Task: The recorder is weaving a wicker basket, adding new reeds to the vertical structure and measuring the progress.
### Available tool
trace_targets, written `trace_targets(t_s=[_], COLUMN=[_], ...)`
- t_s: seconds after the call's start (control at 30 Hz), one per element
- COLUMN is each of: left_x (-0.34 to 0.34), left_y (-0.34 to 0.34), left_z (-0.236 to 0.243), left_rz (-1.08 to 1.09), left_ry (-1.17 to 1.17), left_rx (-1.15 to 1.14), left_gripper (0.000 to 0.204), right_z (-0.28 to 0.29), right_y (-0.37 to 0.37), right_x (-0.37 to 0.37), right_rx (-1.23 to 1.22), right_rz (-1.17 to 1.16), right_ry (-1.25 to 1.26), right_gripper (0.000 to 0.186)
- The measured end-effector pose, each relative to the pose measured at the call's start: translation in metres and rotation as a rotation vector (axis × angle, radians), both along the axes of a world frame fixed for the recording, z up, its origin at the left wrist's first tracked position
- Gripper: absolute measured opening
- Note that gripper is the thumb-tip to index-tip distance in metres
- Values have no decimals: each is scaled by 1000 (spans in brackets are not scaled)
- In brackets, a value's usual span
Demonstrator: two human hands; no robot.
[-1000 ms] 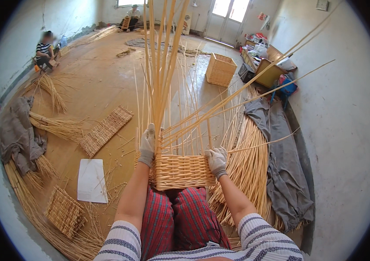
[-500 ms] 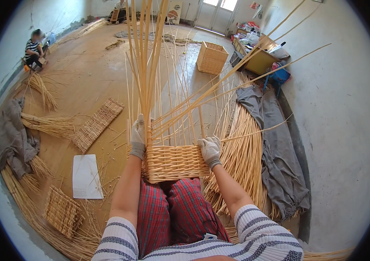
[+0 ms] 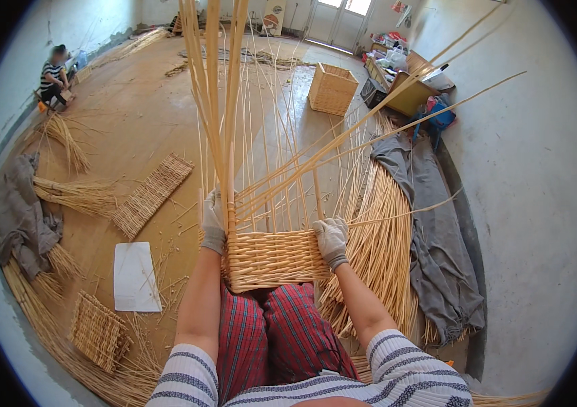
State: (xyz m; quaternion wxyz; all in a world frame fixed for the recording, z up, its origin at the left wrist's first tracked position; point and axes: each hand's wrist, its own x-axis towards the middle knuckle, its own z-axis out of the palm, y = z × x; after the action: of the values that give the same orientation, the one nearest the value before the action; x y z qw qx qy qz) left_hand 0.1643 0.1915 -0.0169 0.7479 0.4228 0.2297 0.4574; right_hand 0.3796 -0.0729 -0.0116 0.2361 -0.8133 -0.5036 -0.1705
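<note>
A partly woven wicker basket [image 3: 275, 258] stands over my knees, its woven wall facing me. Tall pale willow rods [image 3: 212, 102] rise from its left corner, and several more fan out to the upper right. My left hand [image 3: 213, 222], in a light work glove, is closed round the left corner post; its fingertips are partly hidden behind the wicker. My right hand [image 3: 332, 240], gloved as well, grips the upper right corner beside a short upright stake [image 3: 317, 193]. The basket's far walls are mostly hidden behind the near one.
Loose willow rods [image 3: 373, 251] lie at my right beside a grey cloth [image 3: 437, 251]. On the left are woven panels [image 3: 152, 195], a white sheet [image 3: 136, 277] and rod bundles [image 3: 78, 195]. A finished square basket [image 3: 332, 89] stands ahead; another person [image 3: 54, 78] sits far left.
The basket has shifted slightly toward me. The tops of its tall rods have swung left, and the fanned rods have moved a little right. Both hands keep their hold.
</note>
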Motion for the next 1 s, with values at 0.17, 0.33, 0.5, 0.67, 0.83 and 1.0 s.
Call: trace_targets(t_s=[0.17, 0.33, 0.5, 0.67, 0.83, 1.0], left_x=[-22, -13, -7, -92, -129, -179], left_y=[-3, 3, 11, 82, 38, -50], left_z=[10, 18, 18, 13, 91, 127], left_rz=[-54, -142, -84, -100, -427, -109], left_ry=[30, -93, 2, -205, -430, -466], left_rx=[-21, -60, -9, -177, -48, 169], left_gripper=[34, 33, 34, 37, 37, 26], right_z=[24, 21, 44, 161, 203, 215], right_y=[10, 0, 0, 24, 7, -65], right_x=[-10, -5, 7, -36, -65, -143], right_rx=[85, 135, -359, -584, -252, 78], right_rz=[115, 34, 59, 283, 321, 327], right_ry=[-32, -118, 111, 13, 147, -7], right_gripper=[27, 27, 49, 77, 67, 53])
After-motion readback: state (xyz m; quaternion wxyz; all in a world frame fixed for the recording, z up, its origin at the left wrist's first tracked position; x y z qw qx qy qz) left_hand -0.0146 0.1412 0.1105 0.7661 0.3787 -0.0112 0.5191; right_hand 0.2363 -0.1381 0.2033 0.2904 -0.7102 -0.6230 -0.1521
